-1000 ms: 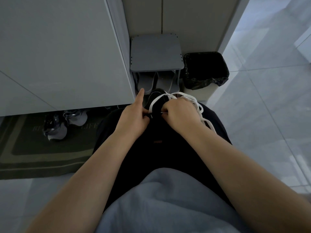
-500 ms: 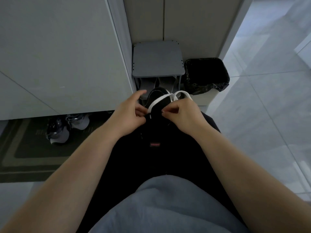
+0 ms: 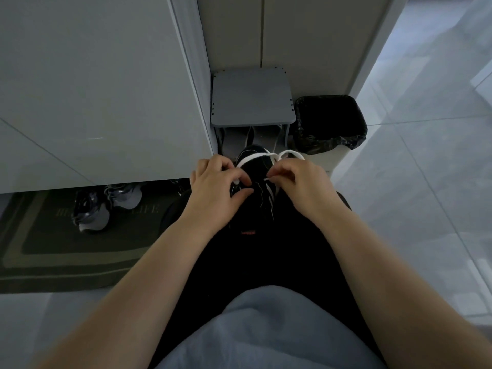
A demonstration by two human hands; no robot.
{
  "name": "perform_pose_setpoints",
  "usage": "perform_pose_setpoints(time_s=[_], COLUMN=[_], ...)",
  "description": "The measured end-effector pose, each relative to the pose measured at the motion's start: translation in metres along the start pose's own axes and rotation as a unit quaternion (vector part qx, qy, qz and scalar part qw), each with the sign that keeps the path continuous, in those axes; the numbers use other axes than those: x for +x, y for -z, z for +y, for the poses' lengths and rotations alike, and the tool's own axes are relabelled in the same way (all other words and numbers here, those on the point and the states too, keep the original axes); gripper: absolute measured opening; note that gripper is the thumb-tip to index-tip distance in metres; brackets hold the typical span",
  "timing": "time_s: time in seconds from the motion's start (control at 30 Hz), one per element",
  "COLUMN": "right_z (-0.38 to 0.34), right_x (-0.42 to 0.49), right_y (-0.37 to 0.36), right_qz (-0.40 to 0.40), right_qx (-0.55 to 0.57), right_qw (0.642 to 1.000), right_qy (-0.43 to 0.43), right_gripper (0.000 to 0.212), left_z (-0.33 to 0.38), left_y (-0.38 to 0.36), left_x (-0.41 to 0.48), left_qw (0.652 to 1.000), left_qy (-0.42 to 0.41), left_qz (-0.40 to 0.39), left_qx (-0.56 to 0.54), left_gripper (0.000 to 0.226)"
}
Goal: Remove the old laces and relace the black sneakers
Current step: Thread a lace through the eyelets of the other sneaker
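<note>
A black sneaker [image 3: 257, 179] with white side stripes lies on my lap between my hands, toe pointing away. A white lace [image 3: 266, 156] crosses its front and loops off to the right. My left hand [image 3: 217, 186] grips the sneaker's left side, fingers curled, pinching the lace there between thumb and fingertips. My right hand [image 3: 299, 179] pinches the white lace tip between thumb and forefinger at the sneaker's right edge. The eyelets are hidden in the dark.
A grey stool [image 3: 251, 97] stands ahead against the wall, with a black-lined bin [image 3: 330, 122] to its right. A pair of grey sneakers [image 3: 103, 206] sits on a dark green mat [image 3: 53, 251] at the left. Pale tiled floor [image 3: 415, 187] extends right.
My left forefinger, pointing out a second ago, has curled onto the sneaker. The bunch of white lace over my right hand is down to a small loop. The view has tilted down.
</note>
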State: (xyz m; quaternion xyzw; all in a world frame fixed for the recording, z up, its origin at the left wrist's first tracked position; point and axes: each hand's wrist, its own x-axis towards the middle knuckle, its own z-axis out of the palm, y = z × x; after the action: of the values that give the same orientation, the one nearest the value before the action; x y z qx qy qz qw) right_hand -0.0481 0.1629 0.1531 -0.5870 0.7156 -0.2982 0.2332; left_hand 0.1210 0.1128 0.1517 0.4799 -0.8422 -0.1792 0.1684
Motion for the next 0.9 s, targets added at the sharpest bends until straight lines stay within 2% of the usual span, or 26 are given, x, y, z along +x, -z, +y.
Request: perform_pose_setpoints(time_s=[0.17,0.4,0.53,0.63,0.9], right_z=[0.002,-0.003,-0.004,-0.004,0.001], right_x=[0.0,-0.001,0.002,0.011,0.016], right_y=[-0.007,-0.015,-0.015,-0.016,-0.019], right_qz=[-0.006,0.002,-0.025,-0.046,-0.052], right_qx=[-0.049,-0.115,-0.119,-0.103,-0.098], right_qw=[0.997,0.991,0.989,0.991,0.992], right_qy=[0.056,0.062,0.086,0.067,0.068], right_gripper=[0.02,0.022,0.021,0.022,0.023], left_z=[0.01,0.015,0.014,0.015,0.013], left_y=[-0.013,-0.026,-0.028,-0.03,-0.033], left_x=[-0.003,-0.014,-0.017,-0.017,-0.017], left_qw=[0.999,0.992,0.991,0.99,0.99], left_qy=[0.042,0.109,0.116,0.115,0.107], left_qz=[0.004,0.045,0.058,0.065,0.08], left_qx=[-0.009,-0.037,-0.032,-0.047,-0.05], left_gripper=[0.019,0.017,0.018,0.017,0.016])
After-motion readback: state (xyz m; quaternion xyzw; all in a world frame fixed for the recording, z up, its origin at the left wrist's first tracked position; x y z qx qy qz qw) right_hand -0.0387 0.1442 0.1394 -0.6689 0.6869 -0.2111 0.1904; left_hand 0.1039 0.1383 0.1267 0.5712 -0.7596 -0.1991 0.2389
